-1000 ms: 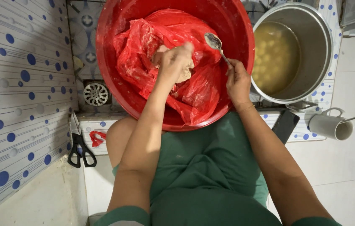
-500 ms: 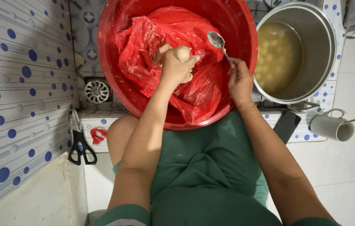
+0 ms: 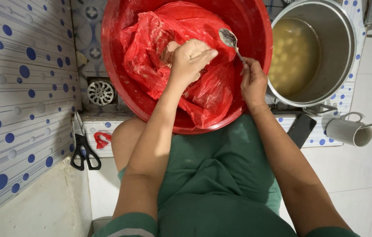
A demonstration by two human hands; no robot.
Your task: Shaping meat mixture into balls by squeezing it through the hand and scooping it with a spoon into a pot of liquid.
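Crumpled red plastic bag [image 3: 203,87], dough-smeared

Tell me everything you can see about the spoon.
The spoon is thin, grey metal, its oval bowl smeared with pale paste. The right hand pinches the handle's lower end, so the bowl points up and left over the red bag inside the red basin. The left hand is just beside the bowl, seemingly not touching.
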